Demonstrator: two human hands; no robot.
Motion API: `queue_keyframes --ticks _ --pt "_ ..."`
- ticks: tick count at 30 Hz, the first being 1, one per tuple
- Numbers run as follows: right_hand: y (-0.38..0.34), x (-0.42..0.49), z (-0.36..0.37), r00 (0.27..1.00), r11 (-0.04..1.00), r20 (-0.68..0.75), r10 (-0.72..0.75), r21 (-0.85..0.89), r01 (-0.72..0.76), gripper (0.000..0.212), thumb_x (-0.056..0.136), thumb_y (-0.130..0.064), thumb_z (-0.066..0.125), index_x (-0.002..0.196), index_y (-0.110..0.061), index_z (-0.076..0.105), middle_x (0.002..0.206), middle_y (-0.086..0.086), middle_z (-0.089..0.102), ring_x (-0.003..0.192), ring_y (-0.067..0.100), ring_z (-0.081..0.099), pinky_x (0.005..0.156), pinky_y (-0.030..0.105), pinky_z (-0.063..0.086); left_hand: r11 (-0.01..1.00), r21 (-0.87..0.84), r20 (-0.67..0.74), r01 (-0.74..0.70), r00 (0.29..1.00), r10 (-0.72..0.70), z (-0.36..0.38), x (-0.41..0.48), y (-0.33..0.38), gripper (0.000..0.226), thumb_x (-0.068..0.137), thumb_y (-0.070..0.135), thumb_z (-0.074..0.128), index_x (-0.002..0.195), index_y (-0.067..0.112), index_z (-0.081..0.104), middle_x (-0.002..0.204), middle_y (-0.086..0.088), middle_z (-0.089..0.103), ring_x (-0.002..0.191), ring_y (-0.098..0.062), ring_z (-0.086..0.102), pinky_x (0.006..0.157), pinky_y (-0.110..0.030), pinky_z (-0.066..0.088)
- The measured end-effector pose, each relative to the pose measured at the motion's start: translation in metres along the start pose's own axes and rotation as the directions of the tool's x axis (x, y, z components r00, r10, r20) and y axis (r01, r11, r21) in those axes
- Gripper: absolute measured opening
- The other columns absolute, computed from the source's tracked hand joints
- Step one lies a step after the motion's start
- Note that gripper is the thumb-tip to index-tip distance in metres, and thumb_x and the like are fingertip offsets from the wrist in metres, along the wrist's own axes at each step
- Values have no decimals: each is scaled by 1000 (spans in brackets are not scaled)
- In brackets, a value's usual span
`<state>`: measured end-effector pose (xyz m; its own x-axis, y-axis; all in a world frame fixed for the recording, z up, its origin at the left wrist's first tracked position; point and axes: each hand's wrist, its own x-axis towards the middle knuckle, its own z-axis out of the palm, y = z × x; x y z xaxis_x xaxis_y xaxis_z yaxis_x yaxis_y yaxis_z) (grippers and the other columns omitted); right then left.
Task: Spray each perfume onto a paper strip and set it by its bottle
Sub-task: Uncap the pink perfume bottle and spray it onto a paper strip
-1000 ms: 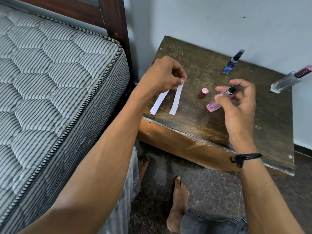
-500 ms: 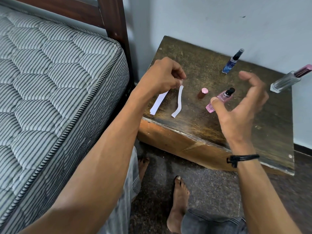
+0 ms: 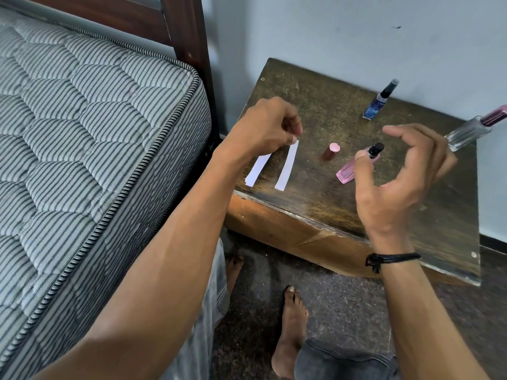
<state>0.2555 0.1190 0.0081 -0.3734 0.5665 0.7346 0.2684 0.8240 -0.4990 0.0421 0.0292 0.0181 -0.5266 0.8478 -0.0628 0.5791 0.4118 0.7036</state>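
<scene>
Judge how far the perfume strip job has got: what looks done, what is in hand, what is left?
Done: the pink bottle's cap is off and stands beside it on the table. In hand: the left hand pinches one paper strip by its top end; the right hand hovers open at the pink bottle. Left: no strip lies by any bottle; the second strip, blue bottle and clear bottle wait.

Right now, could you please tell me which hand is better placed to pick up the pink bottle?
The right hand: it hovers open beside the pink bottle, thumb at its neck, holding nothing. The left hand is pinching the top of a paper strip.
</scene>
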Motion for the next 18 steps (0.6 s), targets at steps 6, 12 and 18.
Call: queue_keyframes --ticks 6,12,18 --pt "7 1 -1 985 975 -69 160 165 -147 26 88 -9 69 112 -6 62 111 -13 55 115 -2 42 95 51 38 996 -15 -28 -90 996 89 18 -2 21 21 84 23 79 105 22 77 95 11 70 83 -2 62 81 -16 48" --pt "2 8 -3 932 918 -167 321 296 -264 35 88 -8 62 110 -34 57 104 -9 62 109 43 52 89 52 41 976 103 39 -192 981 189 42 -2 34 42 85 28 78 124 18 70 120 1 65 107 -15 62 87 -24 43" --pt "2 18 -8 895 845 -166 415 435 -311 30 86 -6 56 104 -29 59 96 0 62 104 56 51 88 53 44 972 123 11 -200 980 200 54 -7 44 25 90 21 70 114 18 73 111 2 71 100 -18 65 90 -35 50"
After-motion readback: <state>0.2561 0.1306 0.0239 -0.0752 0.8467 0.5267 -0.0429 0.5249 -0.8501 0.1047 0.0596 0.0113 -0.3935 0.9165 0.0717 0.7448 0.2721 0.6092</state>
